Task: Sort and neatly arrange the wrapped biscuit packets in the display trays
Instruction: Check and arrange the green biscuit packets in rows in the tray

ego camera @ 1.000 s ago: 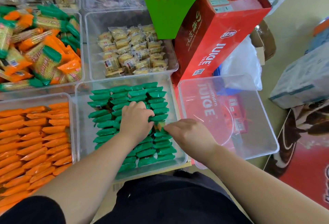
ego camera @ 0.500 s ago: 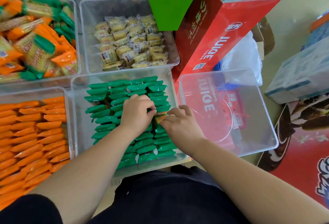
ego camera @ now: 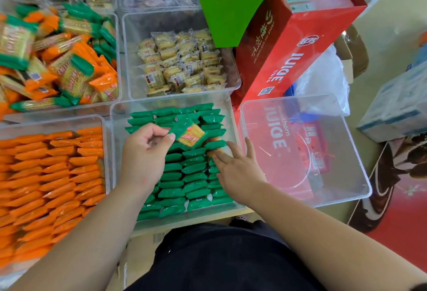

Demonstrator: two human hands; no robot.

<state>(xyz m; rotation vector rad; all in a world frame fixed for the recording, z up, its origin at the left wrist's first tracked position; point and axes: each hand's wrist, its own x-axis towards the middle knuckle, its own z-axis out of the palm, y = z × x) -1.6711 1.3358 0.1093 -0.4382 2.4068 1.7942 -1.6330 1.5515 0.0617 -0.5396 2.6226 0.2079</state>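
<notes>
Since half a second earlier, the left hand (ego camera: 144,152) had lifted off the rows and now held one green packet (ego camera: 190,134) above them, pinched at its end between thumb and curled fingers, tilted so its yellow printed face showed. The right hand (ego camera: 240,168) had uncurled, and its fingers (ego camera: 222,157) lay straight on the right-hand column of the green rows (ego camera: 191,175), gripping nothing. Those rows filled the clear middle tray (ego camera: 171,103) on the worktop. The left hand and forearm hid part of the left columns, and the right hand covered part of the right one. Just left stood a tray of orange packets (ego camera: 46,175) in neat rows, and behind that a loose heap of mixed orange and green packets (ego camera: 60,64), blurred. Behind the green rows sat a tray of clear-wrapped yellow biscuits (ego camera: 180,64), whose far right corner was overhung by a bright green carton (ego camera: 231,2). A red juice carton (ego camera: 300,48) leaned beside it, with a white plastic bag (ego camera: 323,78) just to its right. Touching the middle tray on the right was a see-through tray (ego camera: 360,175), through whose walls more red juice packaging showed.
</notes>
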